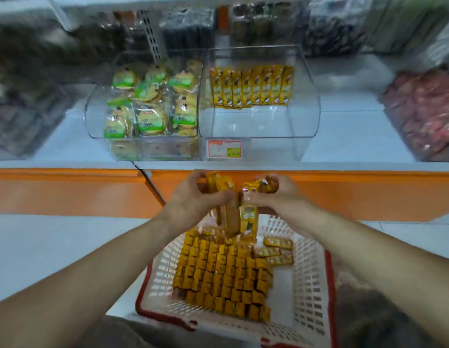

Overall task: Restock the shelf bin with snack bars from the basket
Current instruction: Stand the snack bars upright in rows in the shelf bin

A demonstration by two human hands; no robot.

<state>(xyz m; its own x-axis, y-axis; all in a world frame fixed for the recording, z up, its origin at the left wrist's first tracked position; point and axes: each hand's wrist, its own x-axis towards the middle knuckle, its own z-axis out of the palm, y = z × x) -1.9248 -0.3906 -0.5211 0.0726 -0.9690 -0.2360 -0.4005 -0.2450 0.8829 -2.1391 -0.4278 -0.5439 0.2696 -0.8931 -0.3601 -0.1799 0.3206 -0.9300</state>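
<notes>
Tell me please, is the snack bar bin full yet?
Not full: the bin holds one back row of snack bars; its front floor is bare.

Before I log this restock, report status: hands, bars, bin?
Left hand grips a bundle of snack bars, right hand grips more, over the basket. Shelf bin holds one back row. Nothing seen blocking the bin.

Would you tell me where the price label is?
Head view, centre: the price label is on the front of the clear bin, below the snack bars, right of the biscuit bin.
</notes>
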